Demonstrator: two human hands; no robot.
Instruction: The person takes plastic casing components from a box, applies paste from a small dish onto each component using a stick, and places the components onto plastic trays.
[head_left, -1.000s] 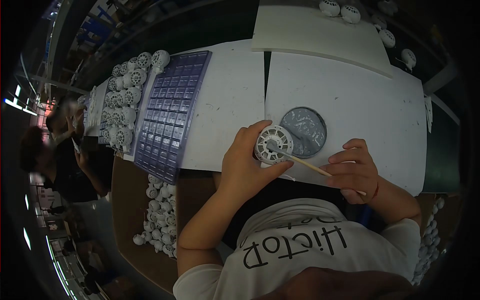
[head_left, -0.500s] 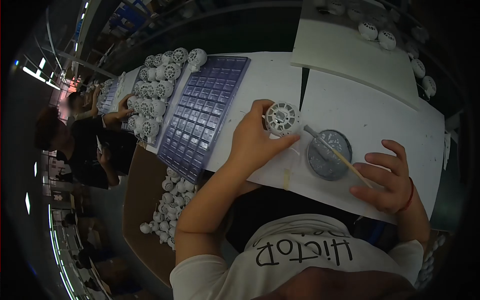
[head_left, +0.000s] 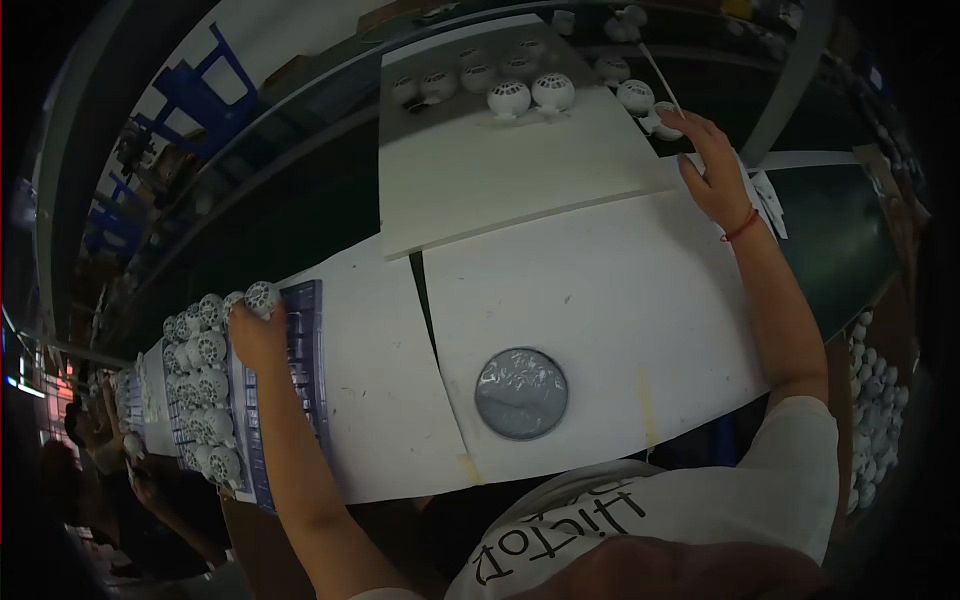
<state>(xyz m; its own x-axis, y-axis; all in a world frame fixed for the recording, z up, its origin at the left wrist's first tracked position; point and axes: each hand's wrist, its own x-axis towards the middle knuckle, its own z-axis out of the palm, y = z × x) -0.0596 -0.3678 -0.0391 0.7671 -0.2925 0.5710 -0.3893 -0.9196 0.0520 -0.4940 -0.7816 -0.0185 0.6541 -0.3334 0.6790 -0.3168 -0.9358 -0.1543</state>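
Observation:
My left hand (head_left: 258,340) is closed around a white round part (head_left: 263,297) with a slotted face, at the top corner of the rows of similar parts, beside the purple tray (head_left: 306,345). Far to the right, my right hand (head_left: 716,170) has the thin stick (head_left: 660,78) between its fingers, pointing up and away. Its fingertips are at a white round part (head_left: 665,118) beside the pale board; whether they grip it cannot be made out. The round dish of grey paste (head_left: 521,394) lies on the white sheet (head_left: 590,300), away from both hands.
A pale raised board (head_left: 500,190) at the back bears several white round parts (head_left: 553,92). Rows of slotted parts (head_left: 208,385) stand at the left, with co-workers (head_left: 160,500) beyond. More white parts (head_left: 875,410) fill a box at the right. A metal post (head_left: 790,95) rises near my right hand.
The view has swung right. My left hand has moved from beside the dish to the rows of parts. My right hand has moved with the stick from the dish to the parts at the back right.

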